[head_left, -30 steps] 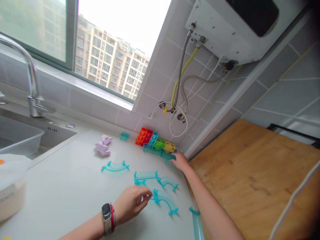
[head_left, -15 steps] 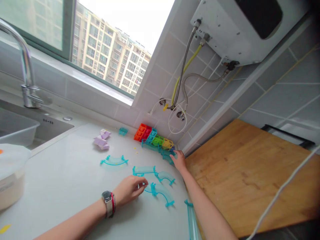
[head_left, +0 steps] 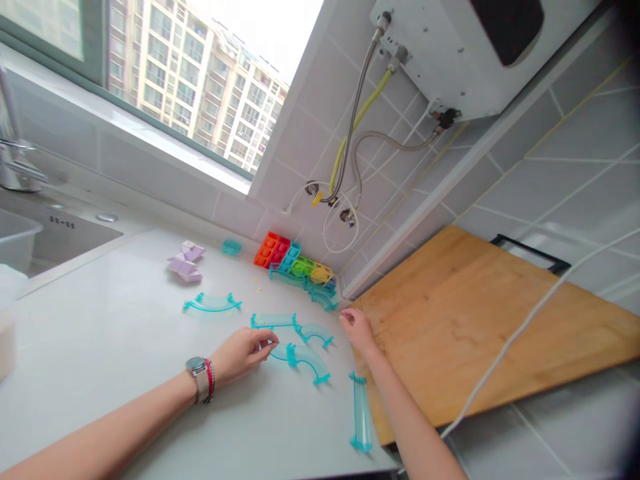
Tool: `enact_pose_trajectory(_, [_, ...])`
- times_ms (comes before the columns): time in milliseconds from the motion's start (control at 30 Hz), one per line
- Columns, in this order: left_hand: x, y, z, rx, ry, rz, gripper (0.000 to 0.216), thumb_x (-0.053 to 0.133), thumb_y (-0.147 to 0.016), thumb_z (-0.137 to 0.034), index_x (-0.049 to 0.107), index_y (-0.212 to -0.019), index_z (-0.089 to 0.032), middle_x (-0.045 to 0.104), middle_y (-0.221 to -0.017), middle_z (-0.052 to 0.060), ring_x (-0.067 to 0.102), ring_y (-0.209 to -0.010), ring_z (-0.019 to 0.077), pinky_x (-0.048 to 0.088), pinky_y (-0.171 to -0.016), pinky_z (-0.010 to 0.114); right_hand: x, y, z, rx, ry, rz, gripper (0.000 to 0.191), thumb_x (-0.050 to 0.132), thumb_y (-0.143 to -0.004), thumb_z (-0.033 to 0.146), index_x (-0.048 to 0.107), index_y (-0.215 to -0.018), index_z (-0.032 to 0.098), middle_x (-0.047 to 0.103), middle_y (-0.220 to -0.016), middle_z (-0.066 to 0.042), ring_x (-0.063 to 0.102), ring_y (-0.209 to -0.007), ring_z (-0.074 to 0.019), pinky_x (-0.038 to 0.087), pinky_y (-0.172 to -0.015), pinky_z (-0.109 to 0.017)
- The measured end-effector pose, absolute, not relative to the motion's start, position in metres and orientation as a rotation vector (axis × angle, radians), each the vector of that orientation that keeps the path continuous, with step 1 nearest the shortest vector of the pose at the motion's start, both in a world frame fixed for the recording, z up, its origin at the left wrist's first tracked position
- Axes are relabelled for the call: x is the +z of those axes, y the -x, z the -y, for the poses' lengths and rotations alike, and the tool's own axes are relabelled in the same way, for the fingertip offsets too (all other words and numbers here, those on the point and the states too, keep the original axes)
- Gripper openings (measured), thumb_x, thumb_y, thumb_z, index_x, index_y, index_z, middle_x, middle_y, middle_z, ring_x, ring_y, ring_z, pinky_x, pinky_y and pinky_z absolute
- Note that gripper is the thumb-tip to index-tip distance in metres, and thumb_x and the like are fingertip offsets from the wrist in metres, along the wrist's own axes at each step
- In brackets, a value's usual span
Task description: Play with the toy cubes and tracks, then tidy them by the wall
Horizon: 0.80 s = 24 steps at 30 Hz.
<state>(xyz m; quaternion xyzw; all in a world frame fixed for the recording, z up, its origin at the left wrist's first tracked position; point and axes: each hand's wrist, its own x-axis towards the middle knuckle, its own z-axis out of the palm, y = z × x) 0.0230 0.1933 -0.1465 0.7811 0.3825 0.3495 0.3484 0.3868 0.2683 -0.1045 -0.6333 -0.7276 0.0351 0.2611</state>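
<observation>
At the left end of a clear teal curved track [head_left: 313, 363], my left hand [head_left: 243, 357] has its thumb and fingers closed; they hide that end. My right hand [head_left: 357, 328] is at the edge of the wooden board, its fingers curled together, with nothing visible in them. Just beyond it lies a joined teal track [head_left: 320, 297], running along a row of coloured blocks: red [head_left: 270, 249], blue, green [head_left: 303, 267] and yellow [head_left: 321, 274]. Another joined track [head_left: 274, 321] lies between my hands. One curved track [head_left: 213, 304] sits apart on the left, and a straight one [head_left: 361, 413] near the front edge.
Purple pieces [head_left: 186, 262] and a small teal piece [head_left: 231, 247] lie toward the back wall. The sink [head_left: 75, 240] is at left. A large wooden board [head_left: 475, 327] leans at right, crossed by a white cord [head_left: 525, 320]. Hoses [head_left: 350, 133] hang above.
My right hand has drawn back from the track beside the blocks, and its fingers have curled in. My left hand stays by the same track end. The view has shifted right and down.
</observation>
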Motion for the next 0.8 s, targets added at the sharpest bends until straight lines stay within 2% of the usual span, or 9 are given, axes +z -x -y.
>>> enact_pose_trajectory(100, [-0.145,-0.023,-0.193,0.885,-2.047,-1.009,0.032,0.049,-0.098,-0.040,0.074,-0.099,-0.020,0.072,-0.067,0.001,0.060,-0.057,0.0149,0.045,-0.060,0.024,-0.103,-0.387,-0.288,0.079,1.776,2.071,0.022,0.063,-0.086,0.026,0.076,-0.102,0.016,0.074,-0.100,-0.010,0.069,-0.087,-0.0221,0.054,-0.087,-0.036])
enact_pose_trajectory(200, [-0.144,-0.023,-0.193,0.877,-2.041,-1.018,0.032,0.049,-0.099,-0.041,0.074,-0.098,-0.020,0.072,-0.067,0.001,0.060,-0.057,0.0147,0.045,-0.060,0.024,-0.104,-0.381,-0.313,0.062,1.823,2.157,0.018,0.065,-0.089,0.022,0.077,-0.102,0.016,0.073,-0.109,-0.011,0.069,-0.098,-0.0226,0.052,-0.095,-0.037])
enact_pose_trajectory(333, [-0.147,-0.022,-0.196,0.902,-2.025,-1.026,0.032,0.048,-0.099,-0.040,0.074,-0.098,-0.020,0.073,-0.067,0.001,0.060,-0.056,0.0139,0.045,-0.060,0.024,-0.111,-0.368,-0.341,0.086,1.846,2.294,0.017,0.068,-0.095,0.029,0.072,-0.105,0.016,0.068,-0.127,-0.009,0.065,-0.113,-0.0235,0.051,-0.101,-0.045])
enact_pose_trajectory(533, [-0.153,-0.024,-0.196,0.907,-2.014,-1.012,0.029,0.051,-0.097,-0.037,0.075,-0.097,-0.020,0.074,-0.069,0.002,0.062,-0.058,0.0144,0.046,-0.061,0.024,-0.122,-0.357,-0.358,0.073,1.885,2.422,0.026,0.064,-0.099,0.034,0.066,-0.120,0.018,0.065,-0.130,-0.009,0.065,-0.115,-0.0248,0.054,-0.099,-0.048])
enact_pose_trajectory(800, [-0.152,-0.025,-0.195,0.915,-2.005,-1.005,0.027,0.052,-0.096,-0.036,0.075,-0.097,-0.021,0.074,-0.071,0.002,0.062,-0.059,0.0146,0.047,-0.061,0.023,-0.120,-0.351,-0.351,0.039,1.942,2.468,0.025,0.064,-0.100,0.033,0.066,-0.120,0.018,0.065,-0.128,-0.009,0.065,-0.113,-0.0243,0.055,-0.097,-0.047])
